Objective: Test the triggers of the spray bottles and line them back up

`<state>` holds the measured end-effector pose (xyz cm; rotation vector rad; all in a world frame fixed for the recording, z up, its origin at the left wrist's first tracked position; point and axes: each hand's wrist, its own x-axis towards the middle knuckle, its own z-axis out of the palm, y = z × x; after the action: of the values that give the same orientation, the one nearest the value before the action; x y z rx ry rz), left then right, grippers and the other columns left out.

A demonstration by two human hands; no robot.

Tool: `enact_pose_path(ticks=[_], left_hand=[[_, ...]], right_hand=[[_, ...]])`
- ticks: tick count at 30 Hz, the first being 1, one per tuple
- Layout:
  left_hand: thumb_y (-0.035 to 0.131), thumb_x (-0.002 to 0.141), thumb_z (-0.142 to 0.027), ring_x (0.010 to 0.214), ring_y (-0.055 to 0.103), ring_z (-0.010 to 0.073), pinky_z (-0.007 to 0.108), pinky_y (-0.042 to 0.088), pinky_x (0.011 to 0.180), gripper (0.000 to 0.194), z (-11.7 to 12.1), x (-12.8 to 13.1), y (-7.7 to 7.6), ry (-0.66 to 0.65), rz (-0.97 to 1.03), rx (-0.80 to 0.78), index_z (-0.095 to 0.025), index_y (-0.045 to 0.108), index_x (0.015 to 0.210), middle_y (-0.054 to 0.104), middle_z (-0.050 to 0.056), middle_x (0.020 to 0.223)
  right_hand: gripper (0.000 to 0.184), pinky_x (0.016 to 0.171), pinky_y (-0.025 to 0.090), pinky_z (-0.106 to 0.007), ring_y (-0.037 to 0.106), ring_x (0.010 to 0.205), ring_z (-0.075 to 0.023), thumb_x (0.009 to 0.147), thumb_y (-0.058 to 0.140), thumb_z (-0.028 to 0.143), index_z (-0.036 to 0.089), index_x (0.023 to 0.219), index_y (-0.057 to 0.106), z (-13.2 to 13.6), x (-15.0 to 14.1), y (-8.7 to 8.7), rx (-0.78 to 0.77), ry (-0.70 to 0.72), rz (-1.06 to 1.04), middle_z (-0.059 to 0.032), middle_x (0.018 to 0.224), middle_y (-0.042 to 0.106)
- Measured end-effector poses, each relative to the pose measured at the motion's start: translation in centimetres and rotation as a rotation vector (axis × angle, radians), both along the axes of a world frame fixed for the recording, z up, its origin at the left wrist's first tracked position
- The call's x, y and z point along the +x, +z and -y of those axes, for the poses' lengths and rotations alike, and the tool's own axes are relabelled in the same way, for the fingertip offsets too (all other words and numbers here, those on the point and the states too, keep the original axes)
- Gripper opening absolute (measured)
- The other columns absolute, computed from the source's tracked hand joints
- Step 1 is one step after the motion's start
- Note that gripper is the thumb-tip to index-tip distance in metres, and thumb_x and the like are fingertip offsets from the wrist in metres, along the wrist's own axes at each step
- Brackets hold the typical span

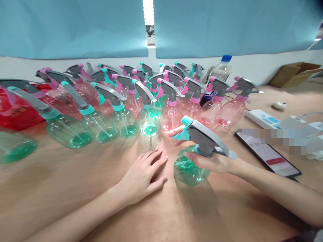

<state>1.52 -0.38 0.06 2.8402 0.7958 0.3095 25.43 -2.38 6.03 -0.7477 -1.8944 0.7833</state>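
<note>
With the right hand (pixel 214 163) partly closed round a green spray bottle (pixel 191 173), right of centre in the frame.

Spread across the lower frame with a wooden table (pixel 101 215), and across the top with a blue covering (pixel 88 27). Crowded from far left to right of centre with other spray bottles (pixel 148 122), teal-trimmed along the front left, pink-trimmed further right. Bordered at left by a red bag (pixel 22 112), at upper right by an open cardboard box (pixel 287 75). Laid palm down at centre with the left hand (pixel 142 176), open, empty, fingers loosely spread, near the held bottle. Set at right with a lit phone (pixel 277 163), a white power strip (pixel 262 119) and, above, a small white object (pixel 279 106).
</note>
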Motion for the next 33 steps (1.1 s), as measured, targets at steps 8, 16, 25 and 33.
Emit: enact_pose_path(ticks=[8,16,25,33], left_hand=[[0.054,0.093,-0.036,0.13,0.041,0.0342,0.052,0.039,0.102,0.047,0.02,-0.03,0.12,-0.004,0.009,-0.004,-0.017,0.049,0.135,0.048,0.016,0.14],[0.054,0.093,-0.036,0.131,0.041,0.034,0.051,0.039,0.103,0.047,0.06,-0.03,0.1,-0.001,-0.001,-0.005,-0.017,0.05,0.135,0.048,0.016,0.141],[0.054,0.093,-0.037,0.13,0.041,0.0341,0.053,0.039,0.102,0.046,0.1,-0.12,0.17,0.004,0.014,-0.019,-0.02,0.049,0.136,0.048,0.015,0.141],[0.054,0.093,-0.038,0.131,0.041,0.0339,0.052,0.039,0.103,0.046,0.14,-0.05,0.16,0.009,0.004,-0.019,-0.02,0.049,0.135,0.047,0.016,0.142]], right_hand=[[0.055,0.083,0.061,-0.034,0.068,0.098,-0.0195,0.072,0.049,0.004,0.022,0.124,0.051,0.12,0.11,0.38,-0.019,-0.001,0.025,-0.0086,0.125,0.062],[0.055,0.081,0.061,-0.033,0.069,0.097,-0.0199,0.071,0.049,0.003,0.021,0.122,0.053,0.12,0.01,0.46,-0.005,-0.008,0.043,-0.0085,0.125,0.062],[0.055,0.078,0.061,-0.033,0.069,0.09,-0.0183,0.068,0.048,0.003,0.023,0.119,0.055,0.13,0.04,0.56,-0.001,-0.023,0.043,-0.0069,0.122,0.063],[0.049,0.074,0.062,-0.033,0.069,0.086,-0.0188,0.068,0.048,0.005,0.023,0.113,0.054,0.18,-0.04,0.57,-0.026,-0.03,0.024,-0.0075,0.115,0.063]])
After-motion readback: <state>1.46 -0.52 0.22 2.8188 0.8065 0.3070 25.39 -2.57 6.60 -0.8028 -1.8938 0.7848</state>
